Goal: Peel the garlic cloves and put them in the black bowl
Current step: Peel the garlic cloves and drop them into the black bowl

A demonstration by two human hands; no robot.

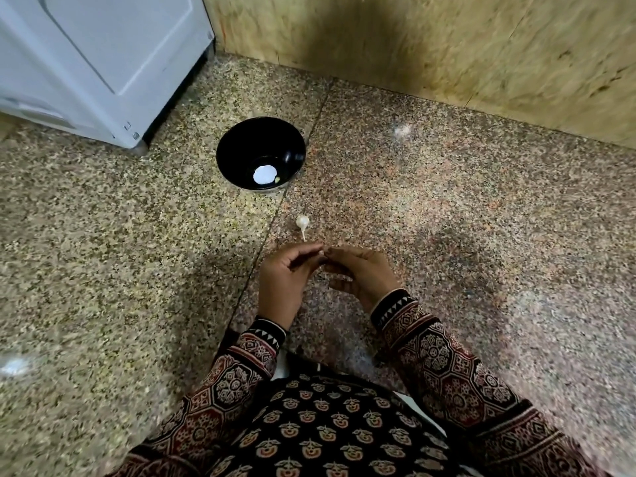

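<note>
– Speckled granite floor (103, 253) fills most of the view, with a plywood wall (447, 46) behind and a white appliance (86, 63) in the far left corner. Where does the job stand?

– Peeling, I'd judge. The round glossy black bowl (234, 149) sits on the floor well ahead of the hands. Inside it there is a white patch, probably glare, and beside that a small yellowish bit (277, 180) that may be a peeled clove; it is too small to be sure.

– And the garlic?

– One pale, unpeeled garlic piece with a thin stalk (302, 222) lies on the floor between bowl and hands, just beyond the fingertips and touched by neither.

– What are the fingers doing?

– The left hand (282, 277) and right hand (361, 273) meet above the floor, both with fingers curled inward and their tips drawn together, a pinching pose. Whatever sits between them is hidden by the fingers themselves, so I cannot tell whether they hold a clove, a scrap of skin, or nothing.

– So what does the next move call for?

– If a clove is in there, the skin needs stripping with the nails, then a forward reach to drop it over the bowl's rim. After that, the piece on the floor needs picking up.
</note>
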